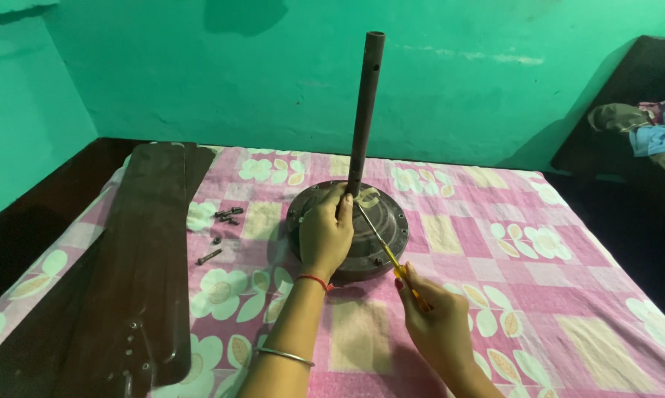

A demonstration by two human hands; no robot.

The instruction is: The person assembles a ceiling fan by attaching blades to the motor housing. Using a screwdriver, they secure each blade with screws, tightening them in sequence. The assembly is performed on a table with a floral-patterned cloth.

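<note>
A: Left hand (325,234)?
B: Fingers clenched on ceiling fan motor (351,230), mid-bed, nearer far edge; downrod (364,110) upright.
A: Right hand (437,318)?
B: Grasping yellow-handled screwdriver (383,249), tip at motor top.
A: Elsewhere?
B: Loose bolts (223,227) beside motor; fan blades (137,273) along bed's left edge.

Left hand (325,234) flat on fan motor (380,221), gripping base of upright rod (363,110). Right hand (437,324) holds screwdriver (384,247), tip at rod base. Loose bolts (225,215) left of left hand; fan blades (137,280) beyond them.
</note>
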